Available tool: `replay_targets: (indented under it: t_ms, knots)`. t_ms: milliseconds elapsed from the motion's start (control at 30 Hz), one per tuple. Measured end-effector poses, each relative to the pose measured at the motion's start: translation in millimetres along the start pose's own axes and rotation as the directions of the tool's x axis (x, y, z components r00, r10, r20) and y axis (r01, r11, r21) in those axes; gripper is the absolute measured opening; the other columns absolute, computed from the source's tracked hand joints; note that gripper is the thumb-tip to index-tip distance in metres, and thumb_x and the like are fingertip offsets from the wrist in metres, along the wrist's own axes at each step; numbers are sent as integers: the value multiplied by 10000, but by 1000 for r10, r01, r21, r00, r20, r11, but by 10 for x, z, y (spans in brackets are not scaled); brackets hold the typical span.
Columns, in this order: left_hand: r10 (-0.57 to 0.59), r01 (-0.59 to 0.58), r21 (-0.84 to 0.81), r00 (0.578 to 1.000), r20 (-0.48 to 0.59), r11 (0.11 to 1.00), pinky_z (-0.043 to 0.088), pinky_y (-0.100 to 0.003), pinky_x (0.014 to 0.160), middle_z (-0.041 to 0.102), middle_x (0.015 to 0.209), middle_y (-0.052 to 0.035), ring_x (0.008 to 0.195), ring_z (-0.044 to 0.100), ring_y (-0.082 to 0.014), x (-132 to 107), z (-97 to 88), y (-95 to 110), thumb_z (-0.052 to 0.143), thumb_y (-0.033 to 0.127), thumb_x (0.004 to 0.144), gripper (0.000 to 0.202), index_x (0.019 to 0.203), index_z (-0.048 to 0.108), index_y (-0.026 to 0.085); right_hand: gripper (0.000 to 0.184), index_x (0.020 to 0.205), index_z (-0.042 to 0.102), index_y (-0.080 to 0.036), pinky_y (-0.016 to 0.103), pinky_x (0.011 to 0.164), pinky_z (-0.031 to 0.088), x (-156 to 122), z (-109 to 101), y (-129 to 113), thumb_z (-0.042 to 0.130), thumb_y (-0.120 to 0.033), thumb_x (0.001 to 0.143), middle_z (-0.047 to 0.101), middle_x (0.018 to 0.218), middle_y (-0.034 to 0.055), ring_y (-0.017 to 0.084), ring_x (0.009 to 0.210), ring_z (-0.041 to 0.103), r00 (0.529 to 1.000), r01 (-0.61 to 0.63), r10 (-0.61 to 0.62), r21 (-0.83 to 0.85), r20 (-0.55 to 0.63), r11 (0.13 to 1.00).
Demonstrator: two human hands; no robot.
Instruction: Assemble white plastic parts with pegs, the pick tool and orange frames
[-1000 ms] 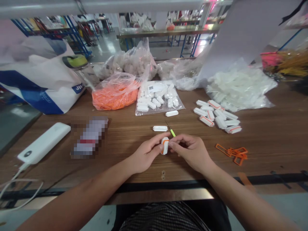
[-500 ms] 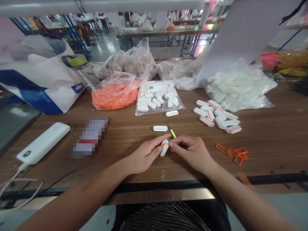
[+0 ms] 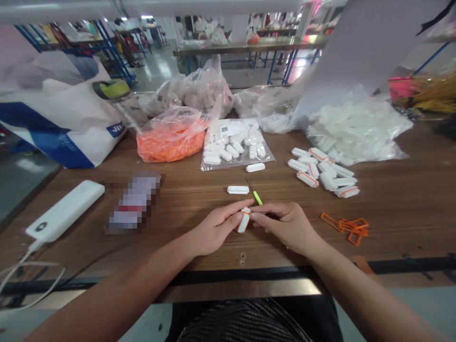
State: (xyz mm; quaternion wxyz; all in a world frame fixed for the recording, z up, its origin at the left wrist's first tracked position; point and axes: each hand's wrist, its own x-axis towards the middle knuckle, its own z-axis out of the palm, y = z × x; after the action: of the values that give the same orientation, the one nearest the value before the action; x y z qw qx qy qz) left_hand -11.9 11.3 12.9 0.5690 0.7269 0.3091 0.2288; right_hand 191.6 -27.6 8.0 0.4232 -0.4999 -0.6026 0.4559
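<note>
Small white plastic block [image 3: 243, 222] with orange band [image 3: 244, 214], looks light, stiff, maybe slippery, best pinched along its long sides; left hand [image 3: 216, 227] and right hand [image 3: 285, 226] clamped together on it, over the bench [image 3: 185, 199].

The white plastic bar [image 3: 243, 221] between my fingers [image 3: 235, 216] wears a bright orange band; the loose orange rectangular frames [image 3: 344, 230] share that colour with the orange strips [image 3: 171, 147] heaped in clear plastic; the slim pick [image 3: 258, 199] has a yellow-green handle. Under it all, the brown wooden tabletop [image 3: 185, 199] shows darker streaked grain; the white carrier bag [image 3: 42, 128] bears deep blue patches.
</note>
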Motion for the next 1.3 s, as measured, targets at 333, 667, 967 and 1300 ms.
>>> replay_targets:
  t_ms: [333,667,967,1300]
  knots:
    - [-1,1,11,999,-50,1000,475,-389,928,681,1190,-90,1035,629,-229,18,35,5,436,316,978,350,1267,607,215,161,837,778,-236,251,581,493,-16,51,-21,627,-289,845,745,692,4,128,576,637,989,128,-142,-257,-38,958]
    - [-133,119,-229,990,-46,966,473,-258,621,640,739,-32,655,575,-145,17,106,-10,471,384,961,328,1127,654,169,136,783,722,-201,245,576,479,-21,78,-14,630,-294,820,724,690,6,119,592,609,1000,-24,23,-85,-9,996]
    - [-261,165,-493,956,-132,854,560,-321,679,670,867,-58,715,622,-160,44,216,-5,546,437,903,369,1117,655,158,144,830,611,-184,213,434,407,17,164,-44,660,-299,759,560,569,-50,79,468,526,983,-182,182,70,7,981]
    - [-325,104,-632,914,-244,768,556,-347,735,700,983,-85,847,661,-204,61,245,-42,597,412,889,337,1107,647,159,265,991,585,-208,235,484,429,14,217,-18,647,-243,736,509,576,-82,77,466,498,988,-153,153,54,12,987]
